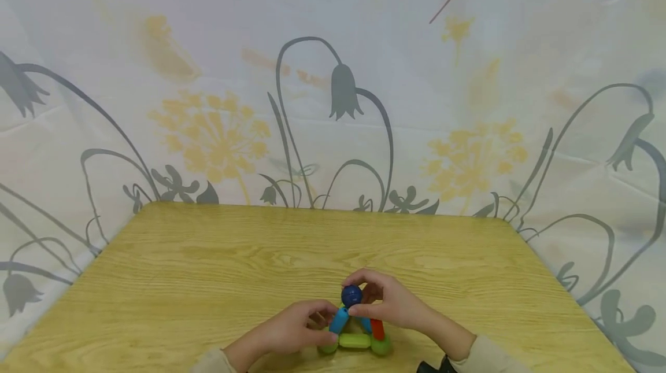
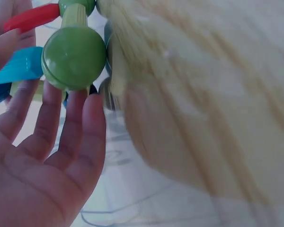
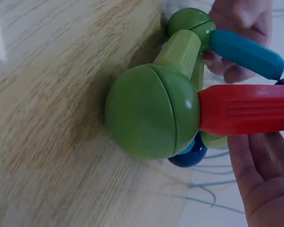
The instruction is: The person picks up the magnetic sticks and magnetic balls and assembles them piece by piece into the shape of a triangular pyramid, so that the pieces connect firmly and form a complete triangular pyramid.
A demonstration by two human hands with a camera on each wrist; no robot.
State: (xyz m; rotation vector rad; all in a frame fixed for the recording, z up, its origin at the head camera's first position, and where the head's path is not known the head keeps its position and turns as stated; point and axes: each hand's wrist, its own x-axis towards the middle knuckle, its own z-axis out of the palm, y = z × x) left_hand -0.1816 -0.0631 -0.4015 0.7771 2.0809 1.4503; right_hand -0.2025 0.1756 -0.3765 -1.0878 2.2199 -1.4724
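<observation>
A small frame of toy building rods and balls, seemingly magnetic, stands on the table. In the head view, a dark blue ball (image 1: 351,295) tops it; my right hand (image 1: 392,302) pinches this ball between thumb and fingers. My left hand (image 1: 293,327) holds the left corner, thumb against a green ball (image 1: 328,346), fingers by a blue rod (image 1: 339,321). A light green rod (image 1: 355,340) joins it to another green ball (image 3: 142,113), from which a red rod (image 3: 251,109) rises. Behind, the right wrist view shows a second dark blue ball (image 3: 191,155).
The wood-grain table (image 1: 208,257) extends behind and to both sides of the hands. A white flower-printed sheet (image 1: 322,130) hangs behind it. A black object (image 1: 437,365), partly cut off, is below my right wrist.
</observation>
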